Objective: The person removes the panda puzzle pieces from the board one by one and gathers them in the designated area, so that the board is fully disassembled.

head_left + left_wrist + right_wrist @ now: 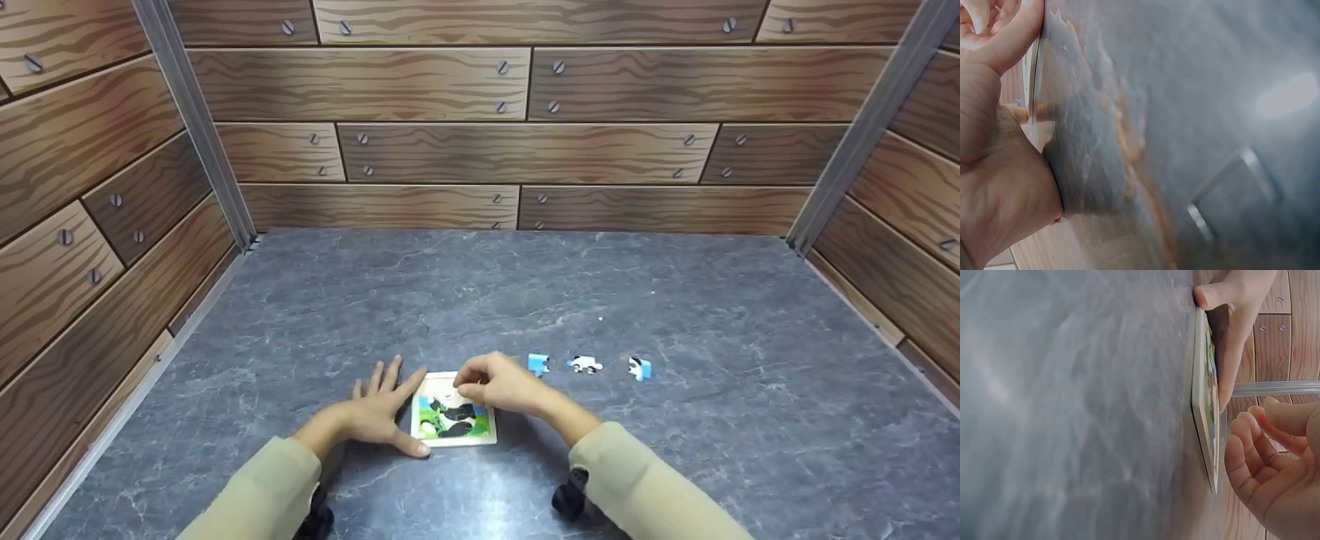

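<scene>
A square picture puzzle in a pale frame (491, 433) lies flat near the front of the table, with black, white, green and blue parts showing. My left hand (371, 415) rests beside it with fingers spread. Its index fingertip is at the upper left corner and its thumb at the lower left corner. Over the puzzle's upper right part hovers my right hand (499, 384), its fingers loosely bent. In the right wrist view, that hand (1280, 467) is a little off the puzzle's face (1211, 402), with nothing showing between thumb and fingers.
Right of the puzzle lie three loose pieces in a row: a blue piece (538, 364), a mostly white piece (585, 365) and a blue, white and black piece (640, 367). Wood-patterned walls (435, 150) enclose the grey marbled table (720, 435) at the back and sides.
</scene>
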Motion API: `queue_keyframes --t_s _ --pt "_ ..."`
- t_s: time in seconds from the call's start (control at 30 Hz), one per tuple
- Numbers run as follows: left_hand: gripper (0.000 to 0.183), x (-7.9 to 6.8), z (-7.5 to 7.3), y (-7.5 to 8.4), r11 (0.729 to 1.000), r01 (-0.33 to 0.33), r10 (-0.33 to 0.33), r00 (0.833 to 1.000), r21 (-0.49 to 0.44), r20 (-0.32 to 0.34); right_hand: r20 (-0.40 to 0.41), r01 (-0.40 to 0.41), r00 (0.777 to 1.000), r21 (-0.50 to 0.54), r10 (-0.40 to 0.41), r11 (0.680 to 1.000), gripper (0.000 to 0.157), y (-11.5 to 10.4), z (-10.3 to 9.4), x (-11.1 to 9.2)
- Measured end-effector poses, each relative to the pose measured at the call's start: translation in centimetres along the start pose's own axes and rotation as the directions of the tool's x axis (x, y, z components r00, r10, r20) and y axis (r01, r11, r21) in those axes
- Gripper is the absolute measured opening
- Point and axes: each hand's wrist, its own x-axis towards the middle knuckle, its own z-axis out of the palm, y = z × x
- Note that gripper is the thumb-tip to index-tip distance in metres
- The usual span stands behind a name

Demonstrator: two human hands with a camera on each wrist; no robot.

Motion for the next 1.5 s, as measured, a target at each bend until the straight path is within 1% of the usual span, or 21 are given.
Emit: queue_keyframes --t_s 0.1,0.37,0.63,0.83,0.93,1.13,1.37,1.43,1.5 --pt "0.118 -0.1 0.0 0.0 1.000 0.002 -0.002 1.000 -0.001 0.001 0.009 -0.020 1.000 -0.005 0.020 1.000 0.012 -0.1 0.4 0.4" --pt "0.117 0.0 -0.1 0.2 1.000 0.005 -0.005 1.000 -0.003 0.020 0.032 -0.013 0.999 -0.021 0.014 1.000 0.012 -0.3 1.4 1.5" --pt "0.116 -0.1 -0.3 0.1 1.000 0.003 -0.003 0.999 0.001 0.036 0.022 -0.014 1.000 -0.138 0.017 0.990 0.008 -0.6 2.3 2.4" --pt "0.116 -0.2 -0.3 0.2 1.000 0.002 -0.002 1.000 0.003 0.029 0.011 -0.054 0.998 -0.186 0.057 0.981 0.006 -1.1 2.7 2.7" --pt "0.116 -0.2 -0.2 0.2 1.000 0.007 -0.007 1.000 0.006 0.030 0.013 -0.065 0.998 -0.192 0.068 0.979 0.006 -1.1 2.8 2.7" --pt "0.117 -0.2 -0.1 0.3 1.000 -0.002 0.002 0.999 0.009 0.034 0.030 -0.092 0.995 -0.201 0.100 0.975 0.004 -1.0 2.9 2.7" --pt "0.117 -0.2 -0.2 0.2 1.000 -0.002 0.001 0.999 0.015 0.038 0.024 -0.067 0.997 -0.193 0.073 0.979 0.002 -1.0 2.9 2.8" --pt "0.115 -0.2 -0.3 0.2 1.000 0.003 -0.004 0.999 0.020 0.045 0.023 -0.066 0.997 -0.185 0.072 0.981 0.003 -1.0 2.9 2.8" --pt "0.108 -0.2 -0.3 0.3 1.000 0.011 -0.012 0.999 0.021 0.052 0.020 -0.062 0.998 -0.178 0.066 0.982 0.003 -0.9 2.9 2.7"
